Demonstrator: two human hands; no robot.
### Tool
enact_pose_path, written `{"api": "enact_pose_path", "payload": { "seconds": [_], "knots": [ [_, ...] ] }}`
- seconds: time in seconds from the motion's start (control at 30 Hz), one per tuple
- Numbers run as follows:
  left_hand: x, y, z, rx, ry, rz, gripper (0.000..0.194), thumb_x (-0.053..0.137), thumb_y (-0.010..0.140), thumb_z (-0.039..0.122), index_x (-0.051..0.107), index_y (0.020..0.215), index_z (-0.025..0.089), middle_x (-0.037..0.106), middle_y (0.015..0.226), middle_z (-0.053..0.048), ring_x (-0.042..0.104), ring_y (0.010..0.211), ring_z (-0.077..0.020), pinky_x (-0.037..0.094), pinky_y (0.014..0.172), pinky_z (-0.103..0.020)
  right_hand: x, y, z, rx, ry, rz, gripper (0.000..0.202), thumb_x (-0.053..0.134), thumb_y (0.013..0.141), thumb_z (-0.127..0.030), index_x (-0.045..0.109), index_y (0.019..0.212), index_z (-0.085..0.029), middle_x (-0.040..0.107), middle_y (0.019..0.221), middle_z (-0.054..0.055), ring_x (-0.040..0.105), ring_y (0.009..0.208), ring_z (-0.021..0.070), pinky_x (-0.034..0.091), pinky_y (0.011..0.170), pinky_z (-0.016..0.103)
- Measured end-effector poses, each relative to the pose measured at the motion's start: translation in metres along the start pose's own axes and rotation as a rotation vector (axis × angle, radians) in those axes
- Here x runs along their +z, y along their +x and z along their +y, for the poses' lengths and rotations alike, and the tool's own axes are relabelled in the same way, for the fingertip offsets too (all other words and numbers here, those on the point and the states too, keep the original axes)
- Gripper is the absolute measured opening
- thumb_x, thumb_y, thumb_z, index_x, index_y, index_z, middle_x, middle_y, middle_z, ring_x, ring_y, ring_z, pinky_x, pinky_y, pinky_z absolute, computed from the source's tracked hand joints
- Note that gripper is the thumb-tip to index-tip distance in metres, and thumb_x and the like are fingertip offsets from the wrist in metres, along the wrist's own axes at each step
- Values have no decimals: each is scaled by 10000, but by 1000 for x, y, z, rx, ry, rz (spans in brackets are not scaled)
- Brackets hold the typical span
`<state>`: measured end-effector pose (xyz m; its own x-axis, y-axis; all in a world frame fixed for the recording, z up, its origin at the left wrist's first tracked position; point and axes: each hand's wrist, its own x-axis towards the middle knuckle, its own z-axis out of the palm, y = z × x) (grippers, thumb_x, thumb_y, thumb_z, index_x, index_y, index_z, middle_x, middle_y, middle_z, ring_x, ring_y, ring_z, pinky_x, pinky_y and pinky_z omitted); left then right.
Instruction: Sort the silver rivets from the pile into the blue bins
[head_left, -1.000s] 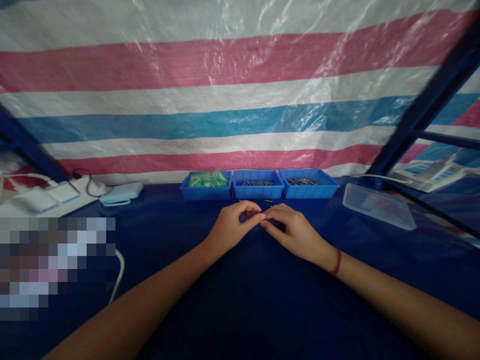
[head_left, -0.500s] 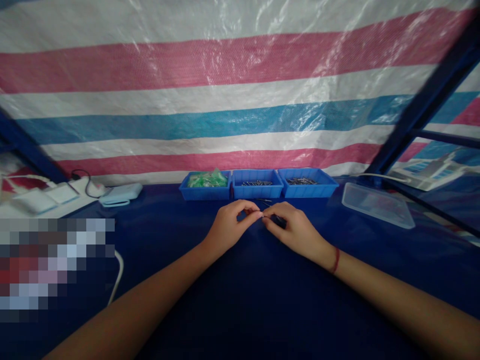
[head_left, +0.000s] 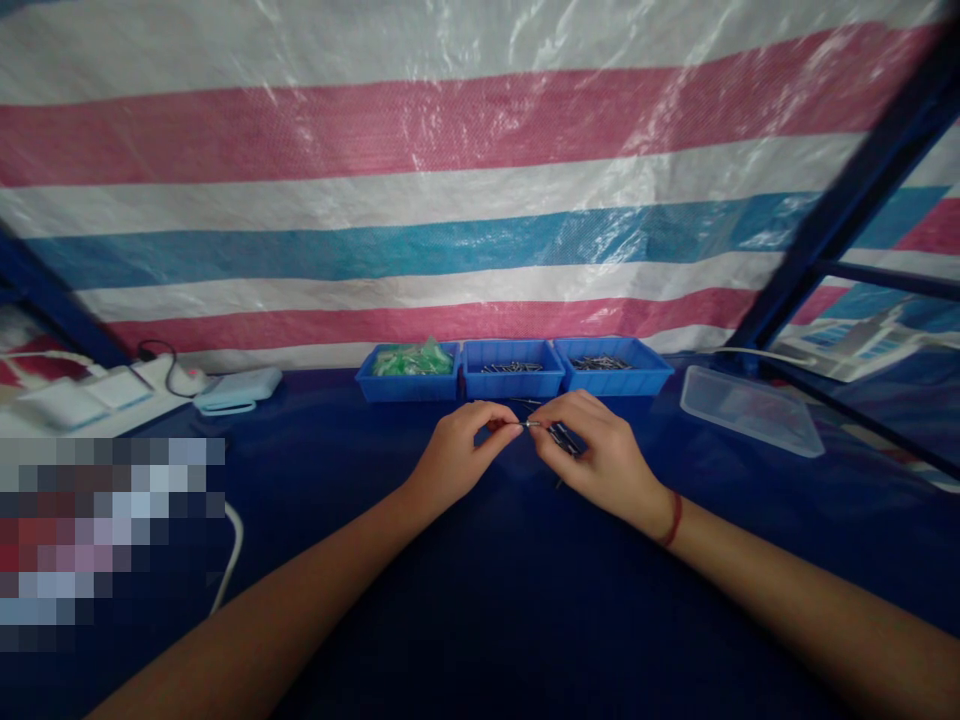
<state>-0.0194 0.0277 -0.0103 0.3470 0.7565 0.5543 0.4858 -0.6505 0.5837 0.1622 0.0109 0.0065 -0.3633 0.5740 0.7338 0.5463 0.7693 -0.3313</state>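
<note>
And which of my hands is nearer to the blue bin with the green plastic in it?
Left. Your left hand is in front of that bin, slightly right; your right hand is farther right, in front of the right-hand bin.

I'm live on head cam | facing forward, down | left hand (head_left: 459,450), right hand (head_left: 602,452) near, mid-frame | striped sheet (head_left: 480,240) farther, upper half

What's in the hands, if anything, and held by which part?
A small metal piece, pinched by its ends: one in the left hand, the other apparently in the right hand. Dark pieces show there too; whether held, I can't tell.
</note>
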Motion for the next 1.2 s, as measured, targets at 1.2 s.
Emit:
{"api": "enact_pose_path", "payload": {
  "seconds": [1.2],
  "knots": [
    [6,-5,19,36,517,-333,181,504,884,266,665,912,188,640,948,-37,574,862,-193,432,762,-330,-1,3,28,76,-135,-135,143,494,830,-164,630,791,-180,670,782,40,571,728,173,420,737,330]
  ]
}}
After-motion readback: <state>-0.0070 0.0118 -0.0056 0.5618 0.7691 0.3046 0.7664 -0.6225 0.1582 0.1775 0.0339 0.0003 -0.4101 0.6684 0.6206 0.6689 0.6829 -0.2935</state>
